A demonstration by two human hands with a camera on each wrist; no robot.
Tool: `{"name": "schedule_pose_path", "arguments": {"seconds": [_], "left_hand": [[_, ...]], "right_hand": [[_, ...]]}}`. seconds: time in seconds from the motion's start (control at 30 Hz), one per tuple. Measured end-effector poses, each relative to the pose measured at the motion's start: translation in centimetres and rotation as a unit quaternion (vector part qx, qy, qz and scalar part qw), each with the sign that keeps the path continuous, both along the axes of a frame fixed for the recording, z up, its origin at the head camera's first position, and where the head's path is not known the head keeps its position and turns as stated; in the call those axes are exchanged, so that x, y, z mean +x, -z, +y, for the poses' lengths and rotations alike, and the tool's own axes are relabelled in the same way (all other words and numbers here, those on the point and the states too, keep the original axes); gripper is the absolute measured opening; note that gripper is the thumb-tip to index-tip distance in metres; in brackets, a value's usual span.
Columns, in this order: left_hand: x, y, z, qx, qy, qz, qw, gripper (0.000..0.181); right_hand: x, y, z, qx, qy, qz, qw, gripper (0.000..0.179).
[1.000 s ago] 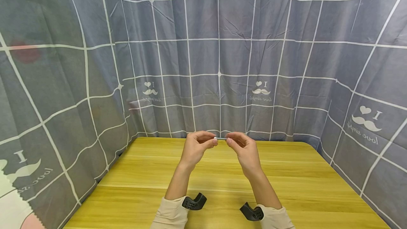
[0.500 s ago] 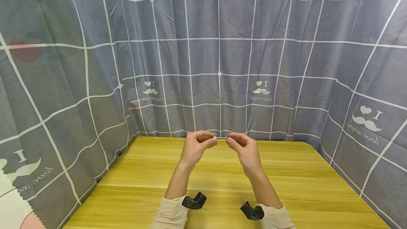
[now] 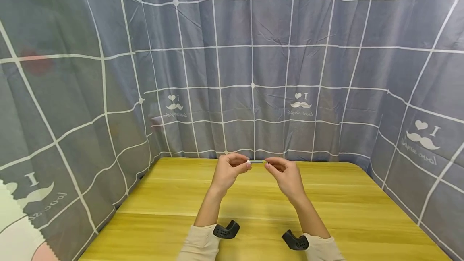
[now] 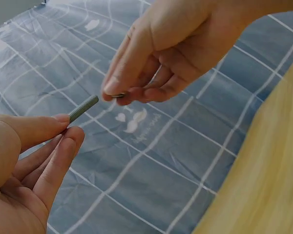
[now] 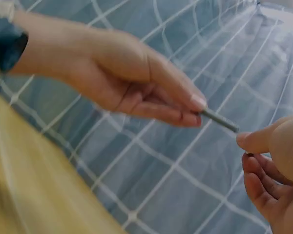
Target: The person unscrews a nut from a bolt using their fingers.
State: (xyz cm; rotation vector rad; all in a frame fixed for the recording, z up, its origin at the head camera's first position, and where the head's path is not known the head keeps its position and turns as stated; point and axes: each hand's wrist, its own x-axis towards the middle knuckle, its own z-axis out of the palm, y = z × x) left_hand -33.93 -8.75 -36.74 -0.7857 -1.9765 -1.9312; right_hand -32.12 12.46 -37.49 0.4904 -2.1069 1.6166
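My left hand [image 3: 225, 172] pinches one end of a slim grey threaded bolt [image 4: 84, 109] between thumb and fingers. The bolt lies roughly level in the head view, its free end pointing toward my right hand [image 3: 288, 176]. Between the right thumb and fingertips is a small flat metal piece [image 4: 118, 95], seen edge-on and mostly covered, so its kind cannot be told. A narrow gap separates it from the bolt's free end in the left wrist view. In the right wrist view the bolt [image 5: 219, 120] shows its threads, while the fingers hide its held end.
Below both hands is a yellow wood-grain table [image 3: 253, 212]. Grey curtains [image 3: 232, 67] with white grid lines surround it at the back and sides. Each forearm wears a black wrist mount [image 3: 226, 230] over a beige sleeve. A pale cloth [image 3: 18, 228] hangs at the lower left.
My right fingers have drawn slightly away from the bolt, and more of its length shows between the hands. The head view has shifted a little; both hands appear slightly lower and further right.
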Motion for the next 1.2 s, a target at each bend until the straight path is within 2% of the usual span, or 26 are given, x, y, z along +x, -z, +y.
{"name": "schedule_pose_path", "arguments": {"seconds": [0.13,0.3,0.47,0.57,0.67,0.87,1.0,1.07,1.2], "left_hand": [[-0.7,1.4,0.1,-0.035,-0.014,-0.012,0.9992,0.014],[-2.2,3.8,-1.4,-0.085,-0.032,-0.043,0.9950,0.016],[-4.0,6.1,-2.6,-0.128,-0.044,-0.070,0.9883,0.009],[-5.0,7.3,-2.7,-0.151,-0.037,-0.081,0.9844,0.008],[-5.8,8.4,-2.6,-0.169,-0.030,-0.096,0.9805,0.008],[-6.7,10.1,-2.6,-0.201,-0.058,-0.110,0.9716,0.008],[-6.9,11.4,-3.2,-0.221,-0.051,-0.126,0.9657,0.009],[-7.1,11.8,-3.6,-0.216,-0.041,-0.125,0.9676,0.009],[-7.7,12.4,-4.5,-0.199,-0.028,-0.100,0.9745,0.008]], "right_hand": [[-0.9,1.6,1.9,0.058,0.037,0.000,0.9976,0.020],[-2.4,3.4,4.5,0.118,0.073,0.002,0.9904,0.019],[-3.8,5.3,6.8,0.167,0.070,0.022,0.9832,0.017],[-4.7,6.6,7.8,0.204,0.066,0.035,0.9762,0.015],[-5.6,8.3,8.7,0.234,0.060,0.024,0.9700,0.015],[-6.3,11.7,9.8,0.239,0.057,-0.029,0.9689,0.015],[-6.3,13.5,10.4,0.245,0.065,-0.053,0.9658,0.013],[-6.5,14.0,10.6,0.250,0.071,-0.059,0.9639,0.012],[-6.9,14.2,11.2,0.259,0.070,-0.052,0.9619,0.012]]}}
